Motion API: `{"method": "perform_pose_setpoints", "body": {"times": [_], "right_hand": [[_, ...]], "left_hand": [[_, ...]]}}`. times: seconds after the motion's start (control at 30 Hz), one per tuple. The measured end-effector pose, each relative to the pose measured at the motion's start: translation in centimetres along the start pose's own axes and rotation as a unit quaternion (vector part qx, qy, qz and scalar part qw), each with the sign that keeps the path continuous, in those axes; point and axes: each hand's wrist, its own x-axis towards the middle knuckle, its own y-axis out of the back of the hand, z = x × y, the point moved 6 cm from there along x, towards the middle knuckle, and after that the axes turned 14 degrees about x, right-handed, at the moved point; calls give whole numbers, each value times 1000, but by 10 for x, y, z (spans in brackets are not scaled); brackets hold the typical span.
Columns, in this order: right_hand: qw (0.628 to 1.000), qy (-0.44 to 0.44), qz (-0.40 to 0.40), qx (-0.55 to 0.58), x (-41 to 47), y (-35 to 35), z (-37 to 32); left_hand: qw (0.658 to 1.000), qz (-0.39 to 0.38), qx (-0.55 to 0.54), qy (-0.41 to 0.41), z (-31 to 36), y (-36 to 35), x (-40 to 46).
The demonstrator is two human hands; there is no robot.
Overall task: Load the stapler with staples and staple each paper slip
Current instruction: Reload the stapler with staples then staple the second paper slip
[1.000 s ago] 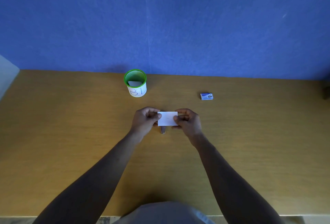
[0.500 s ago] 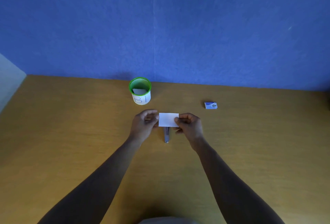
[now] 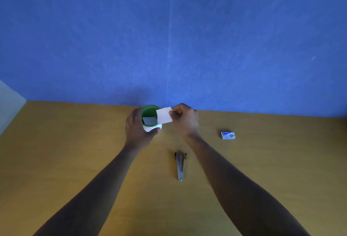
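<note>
My left hand [image 3: 136, 128] grips a white cup with a green rim [image 3: 150, 112], tilted toward me, near the back of the table. Another slip lies inside the cup. My right hand [image 3: 185, 119] pinches a white paper slip [image 3: 164, 115] by its right edge and holds it at the cup's right rim. The metal stapler [image 3: 180, 166] lies flat on the wooden table [image 3: 75, 151] between my forearms, untouched. A small blue and white staple box [image 3: 228, 135] sits to the right of my right hand.
A blue wall [image 3: 169, 38] rises directly behind the table's far edge. A pale surface [image 3: 7, 102] shows at the far left, beyond the table's corner.
Both hands moved away from the stapler toward the back. My left hand let go of the slip and took the cup. My right hand carried the slip to the cup's rim.
</note>
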Motion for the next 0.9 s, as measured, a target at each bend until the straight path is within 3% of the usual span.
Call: {"method": "perform_pose_setpoints", "body": {"times": [0.23, 0.5, 0.77, 0.9], "right_hand": [[973, 104, -91, -186, 24, -47, -17], [918, 134, -187, -324, 24, -93, -13], [889, 105, -224, -385, 31, -106, -10], [894, 115, -239, -362, 31, -106, -10]], "left_hand": [[999, -24, -35, 11, -8, -18, 20], [990, -25, -138, -5, -12, -30, 21], [990, -38, -132, -20, -20, -32, 20], [990, -51, -133, -18, -23, -32, 18]]}}
